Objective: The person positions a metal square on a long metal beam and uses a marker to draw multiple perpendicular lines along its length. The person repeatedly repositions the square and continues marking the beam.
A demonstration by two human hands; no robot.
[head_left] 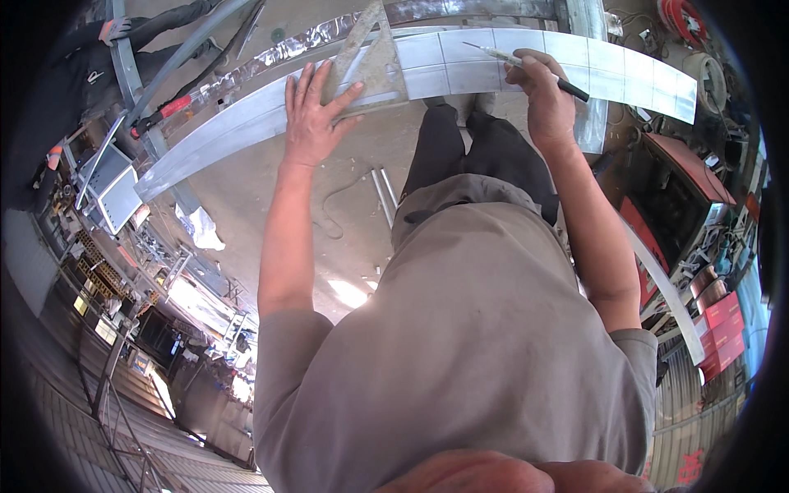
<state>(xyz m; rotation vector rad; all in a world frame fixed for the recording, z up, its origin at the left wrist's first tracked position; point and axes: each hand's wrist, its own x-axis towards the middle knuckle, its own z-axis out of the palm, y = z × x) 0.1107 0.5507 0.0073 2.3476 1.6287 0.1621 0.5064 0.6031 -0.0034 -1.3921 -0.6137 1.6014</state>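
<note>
Already the long metal strip (460,70) across the far side carries cross lines on its right half; the left half looks bare. The left hand (315,115) presses the set square (371,62) flat, fingers spread. The right hand (546,90) has its fingers clenched around a marker (526,64).

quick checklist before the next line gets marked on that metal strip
1. Left hand pressing the triangular square flat on the metal strip: ok, palm and fingers rest on it.
2. Right hand gripping the marking pen: ok, held in the fingers.
3. Pen tip on the strip: ok, it sits over the strip's upper edge; actual contact cannot tell.
4. Square's edge lined up with the strip's edge: cannot tell, the fisheye view bends the lines.
5. Earlier cross lines visible on the strip for spacing: ok, several show to the right.
6. Strip held steady on its supports: cannot tell.
</note>
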